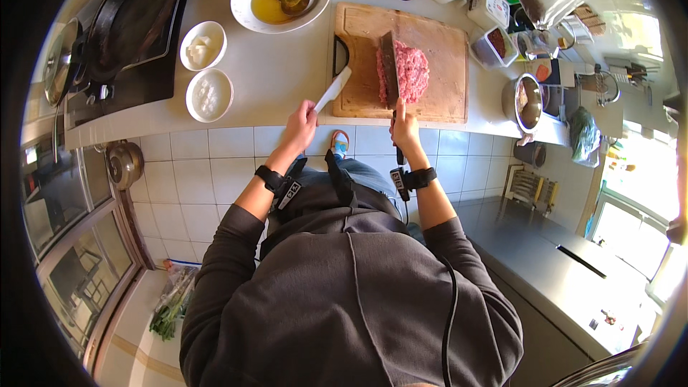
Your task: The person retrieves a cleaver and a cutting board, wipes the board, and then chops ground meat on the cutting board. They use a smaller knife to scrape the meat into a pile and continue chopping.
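Observation:
My left hand [301, 128] grips a white spatula or scraper [333, 88], whose flat end reaches the left edge of the wooden cutting board [355, 21]. In my right hand [405, 128] is the handle of a cleaver [389, 64], with the index finger stretched along the back of the blade. The dark blade lies across a patch of pink minced meat [413, 70]. Most of the mince shows to the right of the blade, and a thin strip shows to its left. How deep the edge sits in the meat is hidden.
Left of the board stand a large bowl [244, 13] with yellow liquid and a ladle [294, 0], a bowl of pale pieces [185, 45] and a bowl of white powder [189, 102]. A black wok [134, 16] is on the stove. Right are a plastic tub [486, 54] and a metal bowl [508, 99].

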Demonstrator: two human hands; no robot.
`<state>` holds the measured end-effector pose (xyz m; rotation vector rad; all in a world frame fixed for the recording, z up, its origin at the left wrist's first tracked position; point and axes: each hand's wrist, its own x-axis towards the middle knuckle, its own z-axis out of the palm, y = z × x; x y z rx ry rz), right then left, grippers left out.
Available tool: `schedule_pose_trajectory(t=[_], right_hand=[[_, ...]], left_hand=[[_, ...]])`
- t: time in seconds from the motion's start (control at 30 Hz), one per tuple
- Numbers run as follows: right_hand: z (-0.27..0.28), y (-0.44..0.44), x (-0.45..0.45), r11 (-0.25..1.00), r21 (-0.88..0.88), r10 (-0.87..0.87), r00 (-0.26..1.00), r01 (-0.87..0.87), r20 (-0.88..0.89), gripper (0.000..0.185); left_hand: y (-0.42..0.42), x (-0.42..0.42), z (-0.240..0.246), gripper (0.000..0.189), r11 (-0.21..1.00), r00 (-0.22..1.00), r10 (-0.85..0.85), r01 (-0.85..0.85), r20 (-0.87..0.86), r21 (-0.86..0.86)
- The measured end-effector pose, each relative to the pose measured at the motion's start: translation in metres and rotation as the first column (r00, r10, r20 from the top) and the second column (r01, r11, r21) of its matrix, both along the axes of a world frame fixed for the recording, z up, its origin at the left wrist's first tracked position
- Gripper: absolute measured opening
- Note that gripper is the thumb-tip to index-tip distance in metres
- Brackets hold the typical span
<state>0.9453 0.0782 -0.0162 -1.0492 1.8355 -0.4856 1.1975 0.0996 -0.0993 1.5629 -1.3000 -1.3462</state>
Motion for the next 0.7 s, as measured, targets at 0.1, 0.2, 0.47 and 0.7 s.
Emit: schedule_pose_trajectory(t=[0.1,0.2,0.47,0.7], right_hand=[[-0.004,0.002,-0.002,0.982,0.062,-0.179,0.984,0.18,-0.028,0.075],[-0.006,0.004,-0.004,0.992,0.052,-0.11,0.994,0.111,-0.011,0.074],[-0.014,0.006,-0.005,0.997,-0.04,-0.074,0.984,0.068,-0.164,0.071],[-0.01,0.003,-0.015,0.997,-0.031,-0.073,0.991,0.07,-0.115,0.068]], left_hand=[[-0.022,-0.009,0.016,0.013,0.996,0.993,0.067,-0.072,-0.096,-0.045],[-0.068,-0.021,0.027,0.013,0.995,0.991,0.098,-0.097,-0.091,0.01],[-0.146,-0.032,0.007,0.027,0.999,0.929,-0.014,0.002,0.371,0.034],[-0.166,-0.035,0.015,0.055,0.98,0.782,-0.17,0.196,0.6,0.023]])
